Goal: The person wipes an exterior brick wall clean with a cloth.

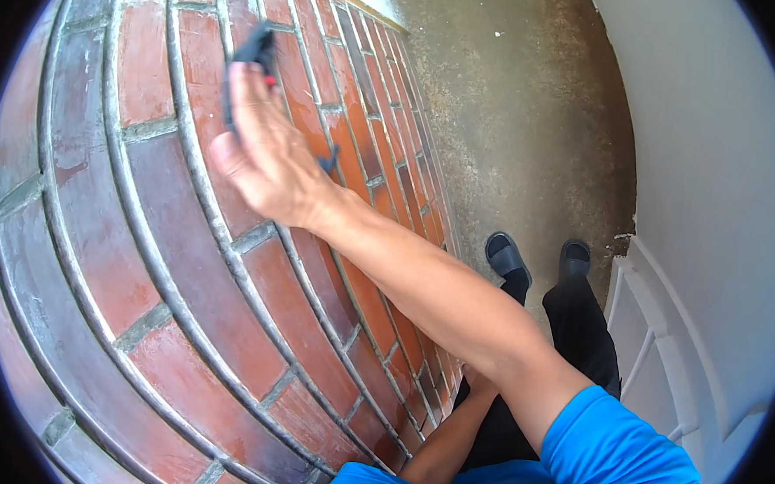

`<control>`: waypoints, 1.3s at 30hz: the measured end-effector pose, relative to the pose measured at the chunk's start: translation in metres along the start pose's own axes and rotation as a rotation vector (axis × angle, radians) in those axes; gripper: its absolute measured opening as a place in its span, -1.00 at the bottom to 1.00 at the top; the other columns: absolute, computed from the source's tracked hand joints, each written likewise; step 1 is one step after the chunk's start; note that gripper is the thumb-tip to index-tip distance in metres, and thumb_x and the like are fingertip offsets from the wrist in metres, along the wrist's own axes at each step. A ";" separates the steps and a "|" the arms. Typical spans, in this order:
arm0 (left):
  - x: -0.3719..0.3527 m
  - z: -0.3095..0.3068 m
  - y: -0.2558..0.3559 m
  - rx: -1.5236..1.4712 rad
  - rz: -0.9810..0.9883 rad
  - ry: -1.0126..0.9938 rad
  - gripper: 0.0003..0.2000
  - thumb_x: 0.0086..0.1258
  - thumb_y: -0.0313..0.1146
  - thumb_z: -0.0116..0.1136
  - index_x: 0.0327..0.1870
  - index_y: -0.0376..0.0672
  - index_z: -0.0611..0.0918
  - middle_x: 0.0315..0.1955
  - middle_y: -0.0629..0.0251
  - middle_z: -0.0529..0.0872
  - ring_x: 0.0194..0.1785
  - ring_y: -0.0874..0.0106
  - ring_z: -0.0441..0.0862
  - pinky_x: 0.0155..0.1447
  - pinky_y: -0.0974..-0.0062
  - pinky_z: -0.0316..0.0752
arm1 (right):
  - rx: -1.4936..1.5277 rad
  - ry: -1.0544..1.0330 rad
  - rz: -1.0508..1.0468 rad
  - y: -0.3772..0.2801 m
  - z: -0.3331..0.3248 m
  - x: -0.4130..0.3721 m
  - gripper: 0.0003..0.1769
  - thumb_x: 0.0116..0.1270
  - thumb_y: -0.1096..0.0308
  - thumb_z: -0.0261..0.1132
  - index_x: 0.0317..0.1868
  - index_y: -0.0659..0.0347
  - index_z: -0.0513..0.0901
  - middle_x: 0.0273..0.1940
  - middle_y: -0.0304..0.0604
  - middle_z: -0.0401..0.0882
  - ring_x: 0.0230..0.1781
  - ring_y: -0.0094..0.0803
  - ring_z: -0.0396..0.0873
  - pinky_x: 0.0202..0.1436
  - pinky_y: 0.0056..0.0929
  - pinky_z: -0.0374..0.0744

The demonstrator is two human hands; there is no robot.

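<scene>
Narrow and brightly lit space (497, 160)
Red-brown brick wall (239, 309) with grey mortar joints (145, 327) around the grip; mottled brown floor (535, 101) to its right; smooth white wall (718, 128) farther right.

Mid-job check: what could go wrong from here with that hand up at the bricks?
The dark object might slip: it is blurred at the right hand, and the grip is unclear. The hand could scrape on the brick wall, whose joints break up the surface. With that arm stretched across the body, balance may suffer.
</scene>
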State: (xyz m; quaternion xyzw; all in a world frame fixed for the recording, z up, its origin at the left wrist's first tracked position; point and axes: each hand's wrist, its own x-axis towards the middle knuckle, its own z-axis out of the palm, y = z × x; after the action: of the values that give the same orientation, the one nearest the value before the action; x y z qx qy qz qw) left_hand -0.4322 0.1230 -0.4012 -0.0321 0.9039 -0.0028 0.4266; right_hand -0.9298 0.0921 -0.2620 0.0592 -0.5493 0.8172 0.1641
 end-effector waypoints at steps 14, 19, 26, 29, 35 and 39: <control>0.048 -0.113 0.020 -0.214 -0.027 -0.360 -0.55 0.50 -0.10 -0.05 0.27 -0.18 0.51 0.25 -0.02 0.52 0.28 0.01 0.49 0.31 0.04 0.43 | -0.275 -0.188 0.229 -0.019 -0.026 -0.173 -0.28 0.62 -0.02 -0.15 0.59 0.28 0.07 0.56 0.18 0.10 0.62 0.14 -0.02 0.61 0.29 -0.38; 0.039 -0.042 -0.030 -0.691 0.150 -0.272 -0.46 0.60 0.02 -0.22 0.44 -0.10 0.39 0.39 0.06 0.43 0.49 0.05 0.28 0.52 0.09 0.19 | -0.263 0.064 0.686 0.062 -0.038 -0.114 -0.31 0.64 0.08 -0.19 0.58 0.36 0.01 0.58 0.22 0.01 0.62 0.17 -0.07 0.61 0.26 -0.21; 0.108 -0.186 0.074 -0.006 -0.263 -0.331 -0.42 0.46 0.01 0.02 0.42 -0.09 0.46 0.29 -0.21 0.50 0.38 -0.16 0.38 0.45 -0.09 0.23 | -0.157 0.019 1.420 0.052 -0.096 -0.163 -0.52 0.63 0.18 -0.03 0.34 0.34 0.43 0.24 0.21 0.56 0.36 -0.09 0.48 0.41 -0.25 0.38; 0.113 -0.267 0.071 -0.191 -0.179 -0.403 -0.43 0.45 0.02 0.02 0.42 -0.02 0.46 0.40 -0.26 0.37 0.50 -0.15 0.25 0.51 -0.08 0.19 | 0.385 0.335 1.362 0.058 -0.146 -0.154 -0.57 0.60 0.15 0.07 0.24 0.32 0.54 0.02 -0.17 0.65 0.04 -0.42 0.56 0.19 -0.44 0.48; 0.153 -0.258 0.075 -0.196 -0.172 -0.410 -0.47 0.46 0.02 0.00 0.42 0.07 0.47 0.36 -0.21 0.38 0.37 -0.20 0.43 0.43 0.00 0.37 | 0.926 0.519 1.006 0.073 -0.261 -0.081 -0.24 0.16 0.33 0.01 0.44 0.37 0.36 0.15 -0.04 0.59 0.11 -0.34 0.58 0.27 -0.40 0.53; 0.194 -0.297 0.099 -0.047 -0.165 -0.448 -0.49 0.47 -0.06 -0.02 0.41 0.03 0.49 0.25 -0.14 0.47 0.27 -0.14 0.52 0.37 0.03 0.43 | 0.988 0.597 0.977 0.075 -0.283 -0.063 -0.04 -0.04 0.49 0.01 0.53 0.40 0.16 0.32 0.07 0.42 0.24 -0.15 0.52 0.47 -0.15 0.45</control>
State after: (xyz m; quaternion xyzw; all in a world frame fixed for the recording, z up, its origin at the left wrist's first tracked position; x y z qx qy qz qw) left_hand -0.7895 0.2038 -0.3652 -0.1155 0.7808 -0.0096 0.6139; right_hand -0.8717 0.3132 -0.4558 -0.3481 -0.0153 0.9296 -0.1206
